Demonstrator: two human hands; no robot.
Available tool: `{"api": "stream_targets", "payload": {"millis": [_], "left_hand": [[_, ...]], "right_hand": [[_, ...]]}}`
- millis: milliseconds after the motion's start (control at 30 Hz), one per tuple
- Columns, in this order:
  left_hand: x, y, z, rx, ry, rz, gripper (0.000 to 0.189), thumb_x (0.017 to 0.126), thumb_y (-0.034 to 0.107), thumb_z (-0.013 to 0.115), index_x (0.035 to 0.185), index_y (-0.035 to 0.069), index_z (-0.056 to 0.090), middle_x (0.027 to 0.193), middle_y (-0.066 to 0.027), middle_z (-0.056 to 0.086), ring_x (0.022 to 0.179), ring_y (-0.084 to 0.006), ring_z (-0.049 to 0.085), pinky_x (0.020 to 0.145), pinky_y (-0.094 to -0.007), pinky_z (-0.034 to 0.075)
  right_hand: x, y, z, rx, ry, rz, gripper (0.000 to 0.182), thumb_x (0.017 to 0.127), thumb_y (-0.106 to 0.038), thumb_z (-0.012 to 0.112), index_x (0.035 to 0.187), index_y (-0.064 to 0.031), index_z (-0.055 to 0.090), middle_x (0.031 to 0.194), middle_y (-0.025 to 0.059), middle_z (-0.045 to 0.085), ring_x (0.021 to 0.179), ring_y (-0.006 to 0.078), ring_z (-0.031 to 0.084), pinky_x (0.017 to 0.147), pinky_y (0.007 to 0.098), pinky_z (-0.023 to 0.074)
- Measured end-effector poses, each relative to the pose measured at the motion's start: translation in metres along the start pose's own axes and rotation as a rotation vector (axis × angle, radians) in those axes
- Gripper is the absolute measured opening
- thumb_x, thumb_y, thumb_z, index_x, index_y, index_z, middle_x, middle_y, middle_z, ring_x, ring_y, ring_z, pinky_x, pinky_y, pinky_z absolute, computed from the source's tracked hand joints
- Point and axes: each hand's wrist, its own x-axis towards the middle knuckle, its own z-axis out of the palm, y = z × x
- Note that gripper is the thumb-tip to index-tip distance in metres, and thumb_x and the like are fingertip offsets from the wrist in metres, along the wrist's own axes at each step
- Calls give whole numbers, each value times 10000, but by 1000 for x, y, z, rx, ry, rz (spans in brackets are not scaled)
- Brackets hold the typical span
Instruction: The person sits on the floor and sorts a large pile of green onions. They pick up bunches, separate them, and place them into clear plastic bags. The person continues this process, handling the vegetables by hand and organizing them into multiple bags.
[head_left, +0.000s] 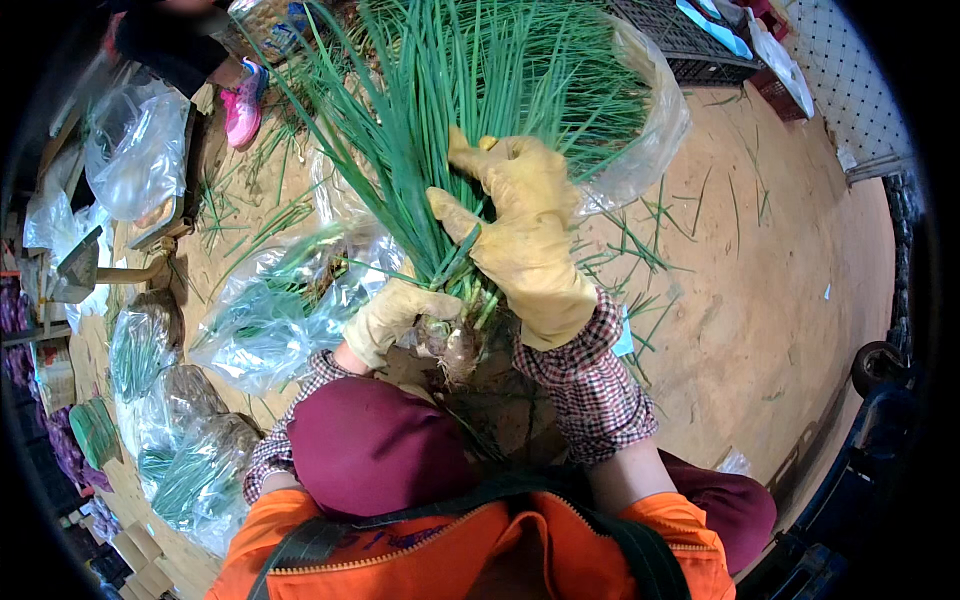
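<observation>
A large bunch of green onions (420, 150) stands upright before me, long green leaves fanning away and rooty pale bases near my knees. My left hand (401, 311), in a pale yellow rubber glove, grips the bunch low down by its stems. Soil-brown roots (457, 356) hang below that grip. My right hand (517, 217), in a yellow glove, lies against the right side of the leaves. Its thumb and forefinger are apart, with leaves behind the gap; its palm side is hidden. One bent leaf (459, 255) crosses the bunch just below the right thumb.
More green onions lie in a large clear plastic bag (652, 127) ahead. Bagged onions (292, 300) rest at left, with further bags (187, 465) nearer. Leaf scraps (652, 240) litter the floor. A person's pink shoe (244, 109) is upper left; a black crate (679, 45) stands upper right.
</observation>
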Motion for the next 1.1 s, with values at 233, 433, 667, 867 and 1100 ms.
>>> {"api": "stream_targets", "payload": {"millis": [233,433,667,867,1100], "left_hand": [[3,7,7,196,73,-6,598,744,0,648,1318,76,499,1152,-19,614,855,-125,602,737,-299,498],[0,8,-5,252,-20,55,182,755,13,636,923,22,703,741,-42,669,690,-144,629,625,-258,481],[40,51,17,810,111,389,654,822,345,655,1248,-112,461,974,-146,652,839,-220,642,733,-319,508],[34,54,68,1907,174,162,1076,689,389,702,1404,-168,121,930,-328,585,912,-397,610,749,-413,519],[-6,98,68,1579,-131,395,1014,747,441,703,1450,-60,172,1260,-277,518,1161,-382,530,954,-414,460]], "right_hand": [[-14,25,23,-129,161,-157,183,735,-132,694,915,-103,678,895,54,597,920,271,542,784,406,437],[12,102,-60,-321,637,291,527,888,-216,599,1325,2,399,1291,197,449,1163,324,474,990,451,392],[-100,111,8,1384,-253,989,755,791,-513,705,1318,-38,448,1199,94,566,1030,174,576,878,332,487],[-109,77,85,2020,-451,622,1077,709,-526,760,1492,-87,164,1428,124,367,1285,256,413,1086,371,351],[-59,35,29,1670,-102,702,815,795,-335,702,1439,-60,283,1311,149,494,1189,272,488,1009,365,406]]}}
